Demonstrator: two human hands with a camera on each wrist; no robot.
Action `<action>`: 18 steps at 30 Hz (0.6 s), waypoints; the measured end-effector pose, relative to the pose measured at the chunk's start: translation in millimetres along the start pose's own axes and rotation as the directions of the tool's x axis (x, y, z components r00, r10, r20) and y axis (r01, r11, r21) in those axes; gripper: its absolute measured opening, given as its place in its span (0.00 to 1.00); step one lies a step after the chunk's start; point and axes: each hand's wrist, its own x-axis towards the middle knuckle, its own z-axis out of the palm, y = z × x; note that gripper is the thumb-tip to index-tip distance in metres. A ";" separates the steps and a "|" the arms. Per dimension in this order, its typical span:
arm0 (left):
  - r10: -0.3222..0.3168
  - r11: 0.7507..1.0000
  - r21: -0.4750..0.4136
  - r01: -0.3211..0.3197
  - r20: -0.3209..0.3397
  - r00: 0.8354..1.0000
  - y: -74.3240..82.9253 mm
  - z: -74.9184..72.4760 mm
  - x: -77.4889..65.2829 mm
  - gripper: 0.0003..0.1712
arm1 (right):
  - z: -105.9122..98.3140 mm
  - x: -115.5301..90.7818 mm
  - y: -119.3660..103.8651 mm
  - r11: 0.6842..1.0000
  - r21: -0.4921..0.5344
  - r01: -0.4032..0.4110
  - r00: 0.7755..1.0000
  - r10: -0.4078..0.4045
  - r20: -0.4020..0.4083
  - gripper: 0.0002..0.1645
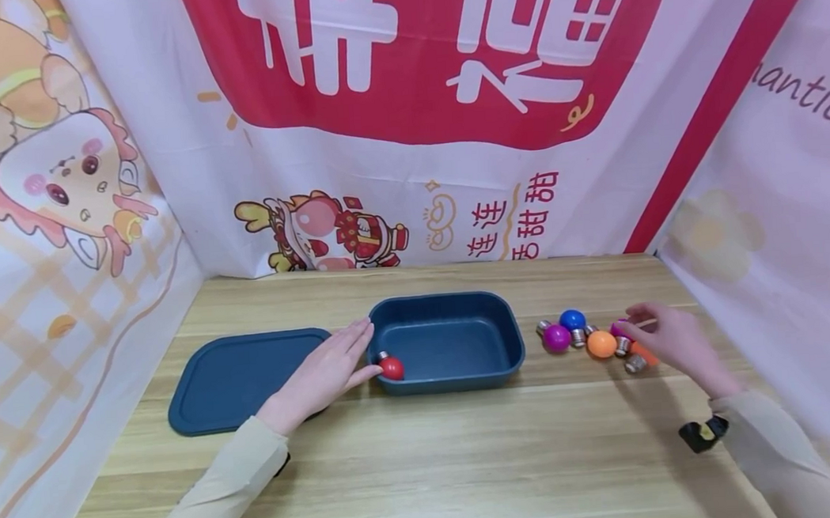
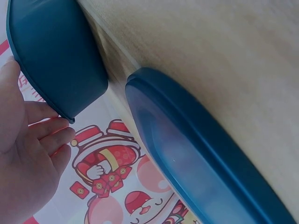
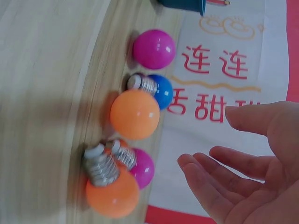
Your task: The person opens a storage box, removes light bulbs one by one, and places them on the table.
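Note:
A dark blue rectangular box (image 1: 451,383) stands on the table with a red light bulb (image 1: 392,367) lying in its near left corner. My left hand (image 1: 325,375) touches the box's left end, fingers extended along the rim; in the left wrist view its fingertips (image 2: 58,125) meet the rim. On the right, my right hand (image 1: 673,342) hovers over a cluster of bulbs, thumb and fingers apart and holding nothing in the right wrist view. Among these are a purple bulb (image 1: 557,338), a blue bulb (image 1: 572,320), an orange bulb (image 1: 602,344) and another purple bulb (image 3: 143,169) beside an orange bulb (image 3: 113,195).
A flat dark blue lid (image 1: 244,380) lies left of the box, partly behind my left forearm. Printed cloth (image 1: 419,211) hangs along the back and both sides of the wooden table (image 1: 427,464).

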 end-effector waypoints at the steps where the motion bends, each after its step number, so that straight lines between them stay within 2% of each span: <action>1: 0.002 1.000 0.002 -0.002 -0.003 1.000 -0.1 0.4 0.2 0.44 | 1.1 1.2 -2.9 1.000 0.007 0.006 1.000 -0.006 0.002 0.31; 6: 0.004 1.000 0.008 -0.003 -0.003 1.000 -0.7 1.4 0.3 0.43 | 6.8 6.8 -14.2 0.998 0.035 0.045 0.999 -0.046 0.014 0.27; 12: 0.004 1.000 0.011 -0.004 -0.007 1.000 -1.4 3.2 0.1 0.43 | 13.7 12.6 -29.3 0.997 0.068 0.047 0.998 -0.050 0.048 0.31; 18: 0.005 1.000 0.019 -0.005 -0.012 1.000 -2.2 3.6 0.3 0.43 | 18.5 20.5 -45.8 0.996 0.070 0.061 0.995 -0.066 0.076 0.30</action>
